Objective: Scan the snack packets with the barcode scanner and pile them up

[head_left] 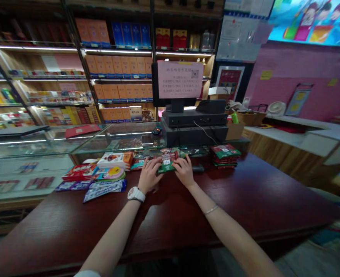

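Note:
Between my two hands is a green and red snack packet (166,166) with a white label, at the far side of the dark red wooden table (204,215). My left hand (150,174), with a white watch on its wrist, grips the packet's left edge. My right hand (184,170), a thin bracelet on its forearm, holds the right edge. To the right lies a stack of similar green and red packets (225,155). Left of my hands sit a white and orange box (115,160), red packets (80,172), a yellow and pink packet (112,174) and blue-white wrapped bars (105,190).
A cash register (194,129) and a monitor with a pink notice (179,80) stand behind the table. Next to them runs a glass display counter (92,142) bearing a red folder (82,131). A dark handled object (198,168) lies right of my hands. Shelves of boxes line the back wall.

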`<state>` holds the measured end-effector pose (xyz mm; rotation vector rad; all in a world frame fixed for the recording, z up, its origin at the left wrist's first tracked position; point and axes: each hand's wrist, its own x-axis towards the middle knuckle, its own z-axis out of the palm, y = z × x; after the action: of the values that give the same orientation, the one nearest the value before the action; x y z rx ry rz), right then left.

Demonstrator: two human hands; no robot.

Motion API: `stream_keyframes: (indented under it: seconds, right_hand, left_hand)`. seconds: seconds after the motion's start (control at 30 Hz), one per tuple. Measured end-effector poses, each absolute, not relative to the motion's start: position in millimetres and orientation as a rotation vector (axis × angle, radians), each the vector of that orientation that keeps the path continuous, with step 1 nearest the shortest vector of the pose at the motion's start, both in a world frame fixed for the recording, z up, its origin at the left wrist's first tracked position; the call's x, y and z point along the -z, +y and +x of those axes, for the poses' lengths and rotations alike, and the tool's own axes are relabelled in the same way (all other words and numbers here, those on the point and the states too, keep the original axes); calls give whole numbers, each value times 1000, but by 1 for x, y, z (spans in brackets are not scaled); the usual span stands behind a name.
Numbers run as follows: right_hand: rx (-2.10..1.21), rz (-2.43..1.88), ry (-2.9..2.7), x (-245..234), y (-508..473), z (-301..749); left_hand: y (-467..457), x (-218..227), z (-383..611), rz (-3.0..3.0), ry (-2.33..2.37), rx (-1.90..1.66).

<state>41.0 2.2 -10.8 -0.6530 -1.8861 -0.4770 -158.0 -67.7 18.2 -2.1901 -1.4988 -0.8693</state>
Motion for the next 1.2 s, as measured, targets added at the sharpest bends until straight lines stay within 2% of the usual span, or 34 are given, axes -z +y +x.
stream_keyframes:
  seconds: [0.23, 0.5, 0.77, 1.2]
  right_hand:
    - [467, -555, -1971, 15, -2, 49]
    - [486, -577, -2000, 13, -4, 50]
    - [431, -498, -2036, 15, -6, 49]
    - [462, -784, -2176, 14, -9, 46]
  left_hand:
    - [-68, -17, -164, -2363, -1649, 798]
    - [-65, -15, -166, -2394, -1656, 934]
    - [-60, -10, -170, -2475, -1677, 903]
    - [-62, -10, -173, -2199, -1464, 927]
